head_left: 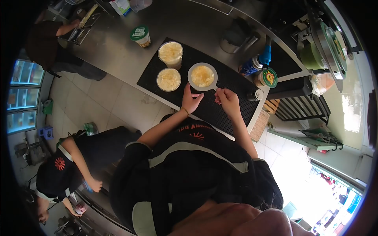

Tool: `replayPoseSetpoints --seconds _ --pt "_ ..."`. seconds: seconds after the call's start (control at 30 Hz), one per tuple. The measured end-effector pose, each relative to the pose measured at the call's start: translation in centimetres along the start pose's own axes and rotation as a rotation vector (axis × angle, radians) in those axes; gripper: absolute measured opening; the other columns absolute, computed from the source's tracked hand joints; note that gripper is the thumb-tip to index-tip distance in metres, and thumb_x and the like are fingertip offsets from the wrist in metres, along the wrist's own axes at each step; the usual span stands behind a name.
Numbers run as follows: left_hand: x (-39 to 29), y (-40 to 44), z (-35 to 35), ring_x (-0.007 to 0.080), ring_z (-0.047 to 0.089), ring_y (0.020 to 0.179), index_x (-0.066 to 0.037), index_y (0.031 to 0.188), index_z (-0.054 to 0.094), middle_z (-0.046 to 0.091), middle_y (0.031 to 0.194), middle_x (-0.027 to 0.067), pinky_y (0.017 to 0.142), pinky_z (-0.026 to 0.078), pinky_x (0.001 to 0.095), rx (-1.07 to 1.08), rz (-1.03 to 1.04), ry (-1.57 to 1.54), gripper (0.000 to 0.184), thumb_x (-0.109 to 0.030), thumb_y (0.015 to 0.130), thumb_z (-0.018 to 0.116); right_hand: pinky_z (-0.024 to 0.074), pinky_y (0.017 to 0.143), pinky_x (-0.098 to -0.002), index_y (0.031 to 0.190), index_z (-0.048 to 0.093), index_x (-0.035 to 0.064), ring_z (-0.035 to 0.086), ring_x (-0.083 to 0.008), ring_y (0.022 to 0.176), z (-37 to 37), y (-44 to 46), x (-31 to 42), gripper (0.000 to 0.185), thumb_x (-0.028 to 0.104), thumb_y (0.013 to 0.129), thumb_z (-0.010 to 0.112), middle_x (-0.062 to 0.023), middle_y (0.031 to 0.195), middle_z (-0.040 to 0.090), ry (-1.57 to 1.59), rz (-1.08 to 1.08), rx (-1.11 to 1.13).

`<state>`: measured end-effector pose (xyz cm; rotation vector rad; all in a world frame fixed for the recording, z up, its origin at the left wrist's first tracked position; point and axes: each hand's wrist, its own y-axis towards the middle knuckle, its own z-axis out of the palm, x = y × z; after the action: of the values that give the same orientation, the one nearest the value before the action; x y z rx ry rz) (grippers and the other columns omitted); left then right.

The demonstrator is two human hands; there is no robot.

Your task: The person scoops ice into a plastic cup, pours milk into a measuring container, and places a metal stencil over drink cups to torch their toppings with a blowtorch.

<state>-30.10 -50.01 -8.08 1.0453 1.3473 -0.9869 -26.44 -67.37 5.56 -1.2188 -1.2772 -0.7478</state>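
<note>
Pinching ring (204, 89), right hand (227, 102); cups (169, 80) beside

Cups (168, 80) block left of the white utensil (202, 77), bare mat (235, 82) opens rightward

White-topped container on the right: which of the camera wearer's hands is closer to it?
The right hand is nearer, to the left of the white-topped container in the picture; the left hand is farther left still.
</note>
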Motion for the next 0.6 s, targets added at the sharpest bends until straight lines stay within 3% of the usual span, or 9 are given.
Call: replayPoseSetpoints --seconds 0.3,0.4,0.47,0.53,0.57,0.6 --pt "0.1 -1.0 -0.8 0.0277 0.063 0.104 0.003 0.143 0.021 0.031 0.141 0.0207 0.081 0.056 0.0310 0.044 -0.158 -0.011 0.083 -0.011 0.079 0.072 0.0467 0.059 -0.0222 0.084 0.065 -0.0018 0.061 -0.0102 0.064 -0.1 -0.1 0.0 0.032 0.027 0.094 0.058 -0.0054 0.066 0.064 0.040 -0.012 0.012" --pt "0.4 -2.1 -2.0 0.0284 0.063 0.103 0.001 0.142 0.026 0.030 0.143 0.0203 0.085 0.054 0.0323 0.083 -0.182 0.076 0.080 -0.012 0.079 0.073 0.0478 0.061 -0.0232 0.098 0.063 -0.0022 0.060 -0.0111 0.064 -1.7 -0.5 1.2 0.027 0.024 0.092 0.062 -0.0067 0.074 0.065 0.014 -0.139 -0.280" --pt "-0.7 -3.7 -3.7 0.0285 0.063 0.103 -0.002 0.140 0.032 0.028 0.144 0.0203 0.088 0.053 0.0318 0.173 -0.192 0.171 0.076 -0.012 0.078 0.075 0.0503 0.073 -0.0297 0.114 0.055 -0.0022 0.063 -0.0175 0.084 -5.9 1.1 0.2 0.046 0.022 0.081 0.074 -0.0139 0.100 0.064 -0.064 -0.231 -0.582" --pt "-0.4 -5.7 -5.9 0.0212 0.065 0.091 -0.005 0.134 0.041 0.045 0.132 0.0170 0.076 0.055 0.0291 0.339 0.073 0.344 0.061 -0.018 0.084 0.071 0.0468 0.088 -0.0392 0.126 0.046 -0.0022 0.055 -0.0268 0.109 -9.2 2.8 1.2 0.078 0.024 0.065 0.085 -0.0200 0.124 0.051 -0.530 -0.492 -0.957" --pt "-2.9 -6.0 -6.8 0.0178 0.064 0.083 -0.005 0.131 0.045 0.052 0.121 0.0140 0.069 0.053 0.0275 0.489 -0.099 0.317 0.052 -0.023 0.088 0.067 0.0434 0.093 -0.0417 0.129 0.043 -0.0026 0.049 -0.0310 0.116 -10.4 4.0 1.6 0.087 0.027 0.060 0.087 -0.0214 0.129 0.047 -0.517 -0.446 -0.868" --pt "-3.4 -6.1 -7.8 0.0180 0.062 0.088 -0.005 0.132 0.045 0.053 0.122 0.0136 0.074 0.051 0.0279 0.619 -0.106 0.319 0.049 -0.022 0.090 0.063 0.0399 0.098 -0.0443 0.132 0.040 -0.0031 0.043 -0.0352 0.123 -11.7 5.4 2.0 0.097 0.030 0.055 0.089 -0.0228 0.133 0.042 -0.498 -0.392 -0.803"
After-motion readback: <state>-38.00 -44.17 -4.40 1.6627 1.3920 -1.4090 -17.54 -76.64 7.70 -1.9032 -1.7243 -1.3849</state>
